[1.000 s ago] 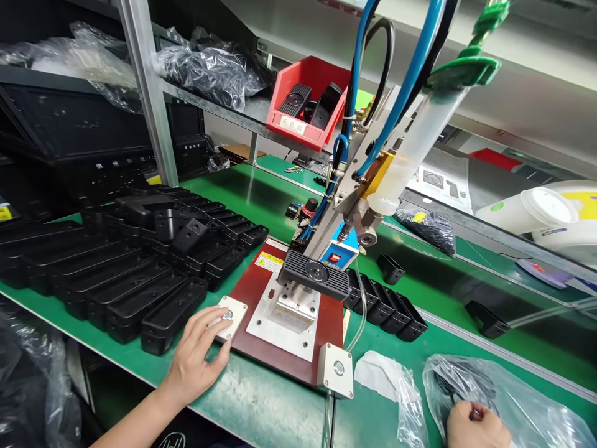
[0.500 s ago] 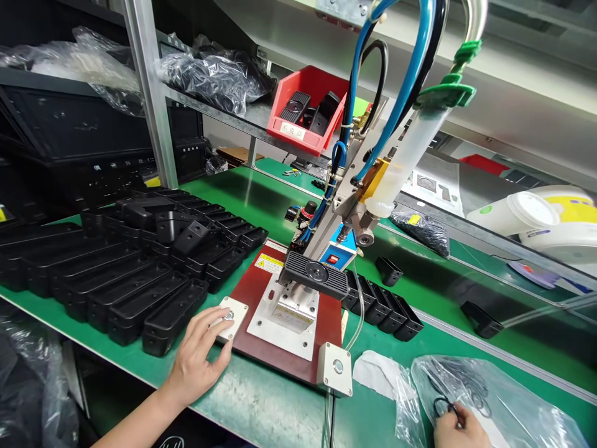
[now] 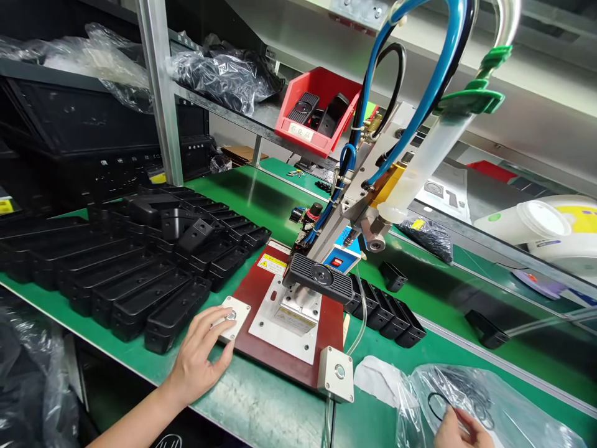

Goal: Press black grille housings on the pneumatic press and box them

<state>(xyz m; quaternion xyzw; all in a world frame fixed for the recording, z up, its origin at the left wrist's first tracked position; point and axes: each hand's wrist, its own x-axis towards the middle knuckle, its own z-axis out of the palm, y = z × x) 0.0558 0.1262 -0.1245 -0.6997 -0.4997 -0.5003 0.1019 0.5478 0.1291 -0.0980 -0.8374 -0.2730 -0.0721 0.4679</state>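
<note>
Your left hand [image 3: 198, 354] lies spread, fingers on the push-button box [image 3: 232, 317] at the corner of the red base plate [image 3: 261, 305]. Your right hand [image 3: 461, 432] pinches a black rubber ring [image 3: 435, 403] inside a clear plastic bag [image 3: 508, 404]. A ribbed black part [image 3: 319, 278] sits on the metal fixture [image 3: 291, 320], on that plate.

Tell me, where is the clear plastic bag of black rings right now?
In the head view, the clear plastic bag lies at the bottom right of the green workbench, with the right hand at its near edge and a white cloth just to its left.
</note>
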